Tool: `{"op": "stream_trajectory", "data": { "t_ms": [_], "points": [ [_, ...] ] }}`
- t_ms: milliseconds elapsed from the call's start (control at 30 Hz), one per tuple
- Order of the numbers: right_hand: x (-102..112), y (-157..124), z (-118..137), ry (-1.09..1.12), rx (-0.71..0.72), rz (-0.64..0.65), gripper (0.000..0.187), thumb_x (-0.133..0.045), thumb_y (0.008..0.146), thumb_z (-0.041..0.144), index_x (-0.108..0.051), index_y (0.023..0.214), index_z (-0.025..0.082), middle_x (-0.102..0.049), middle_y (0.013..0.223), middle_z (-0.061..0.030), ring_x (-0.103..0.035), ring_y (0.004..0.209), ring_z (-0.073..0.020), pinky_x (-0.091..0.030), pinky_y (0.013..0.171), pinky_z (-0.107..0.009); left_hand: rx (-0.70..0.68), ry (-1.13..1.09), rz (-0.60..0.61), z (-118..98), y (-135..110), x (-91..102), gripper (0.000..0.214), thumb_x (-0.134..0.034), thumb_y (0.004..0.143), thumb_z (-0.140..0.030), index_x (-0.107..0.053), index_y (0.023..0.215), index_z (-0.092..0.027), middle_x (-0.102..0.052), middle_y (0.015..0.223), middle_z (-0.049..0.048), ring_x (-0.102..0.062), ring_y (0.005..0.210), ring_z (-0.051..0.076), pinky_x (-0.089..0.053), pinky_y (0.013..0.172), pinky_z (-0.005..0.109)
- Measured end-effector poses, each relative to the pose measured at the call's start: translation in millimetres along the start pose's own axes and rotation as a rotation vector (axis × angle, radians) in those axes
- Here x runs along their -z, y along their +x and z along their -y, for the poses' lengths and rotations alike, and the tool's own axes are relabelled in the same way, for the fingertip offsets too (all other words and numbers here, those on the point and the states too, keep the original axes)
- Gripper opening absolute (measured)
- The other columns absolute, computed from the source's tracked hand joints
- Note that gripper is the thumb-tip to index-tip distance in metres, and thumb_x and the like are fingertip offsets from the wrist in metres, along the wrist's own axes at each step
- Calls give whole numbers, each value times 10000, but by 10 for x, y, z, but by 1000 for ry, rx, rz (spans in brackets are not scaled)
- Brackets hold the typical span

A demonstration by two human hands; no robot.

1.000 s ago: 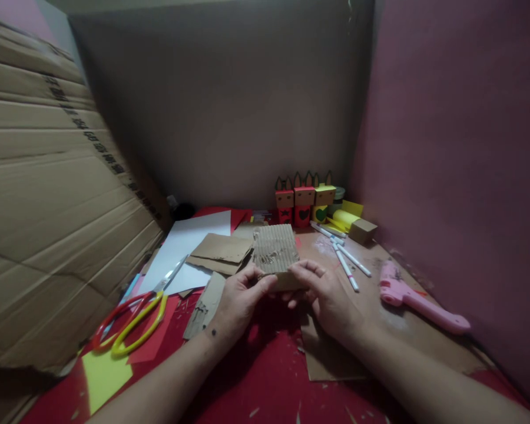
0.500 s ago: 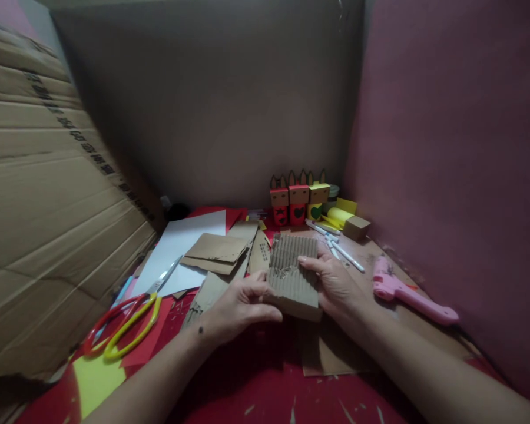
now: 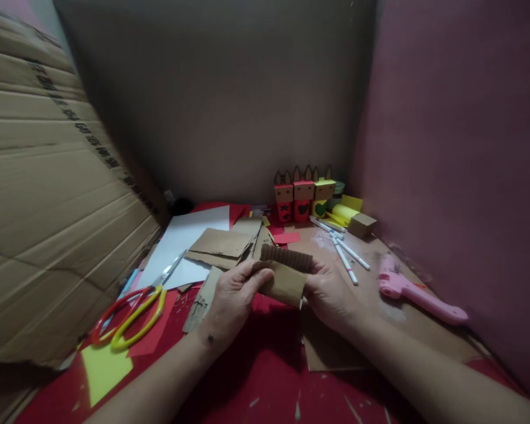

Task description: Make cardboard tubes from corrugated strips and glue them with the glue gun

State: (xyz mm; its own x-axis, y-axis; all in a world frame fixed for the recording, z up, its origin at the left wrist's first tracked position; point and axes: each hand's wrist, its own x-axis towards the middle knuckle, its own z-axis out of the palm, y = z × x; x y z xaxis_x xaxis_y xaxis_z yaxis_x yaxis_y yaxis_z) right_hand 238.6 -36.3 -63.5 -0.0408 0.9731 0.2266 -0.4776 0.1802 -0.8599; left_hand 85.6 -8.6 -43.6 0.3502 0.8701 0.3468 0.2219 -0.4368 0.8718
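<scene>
Both my hands hold one small piece of corrugated cardboard (image 3: 284, 281) above the red table top. Its smooth brown side faces me and a ribbed strip shows along its top edge. My left hand (image 3: 230, 300) grips its left end, thumb on the front and fingers curled behind. My right hand (image 3: 329, 296) clasps the right end, its fingers partly hidden behind the piece.
Cardboard scraps (image 3: 223, 245) and a white sheet (image 3: 188, 235) lie beyond the hands. Scissors (image 3: 132, 312) with red and yellow handles lie left. A pink glue gun (image 3: 413, 291) and white markers (image 3: 347, 254) lie right. Small paper figures (image 3: 303, 197) stand at the back. A big cardboard sheet (image 3: 48, 194) leans left.
The cardboard piece has been tipped over: its ribbed face showed before, now its smooth side faces me. Both hands stayed on it and drew slightly closer.
</scene>
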Motion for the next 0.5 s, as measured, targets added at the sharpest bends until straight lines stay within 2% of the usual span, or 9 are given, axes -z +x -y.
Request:
{"op": "stream_trajectory", "data": {
  "t_ms": [133,233,300,500],
  "points": [
    [-29,-15,4,67,-50,6,288,-660,641,154,-681,927,184,-704,846,-28,-646,809,-202,-506,696,-304,-63,19,-50,-6,-11,-11,140,-538,802,-252,-639,771,-162,-610,741,-9,-515,705,128,-410,652,209],
    [-35,-9,30,91,-73,21,355,-676,601,118,-672,950,183,-705,856,-28,-646,829,-207,-506,700,-299,-42,35,-40,-10,-9,-24,145,-546,796,-257,-638,749,-155,-602,722,-7,-508,684,125,-409,640,210],
    [-28,-6,24,92,-97,47,406,-675,581,94,-665,977,184,-706,860,-31,-648,830,-209,-507,702,-301,17,6,-28,-9,3,-33,145,-559,787,-260,-638,735,-150,-601,704,-7,-507,671,126,-412,636,216],
    [37,-4,-68,113,-110,54,453,-611,605,73,-651,1038,200,-712,862,-34,-649,841,-211,-506,737,-339,277,-302,75,-8,53,-27,152,-625,724,-257,-668,804,-135,-660,750,33,-566,723,164,-438,690,263]
  ]
}}
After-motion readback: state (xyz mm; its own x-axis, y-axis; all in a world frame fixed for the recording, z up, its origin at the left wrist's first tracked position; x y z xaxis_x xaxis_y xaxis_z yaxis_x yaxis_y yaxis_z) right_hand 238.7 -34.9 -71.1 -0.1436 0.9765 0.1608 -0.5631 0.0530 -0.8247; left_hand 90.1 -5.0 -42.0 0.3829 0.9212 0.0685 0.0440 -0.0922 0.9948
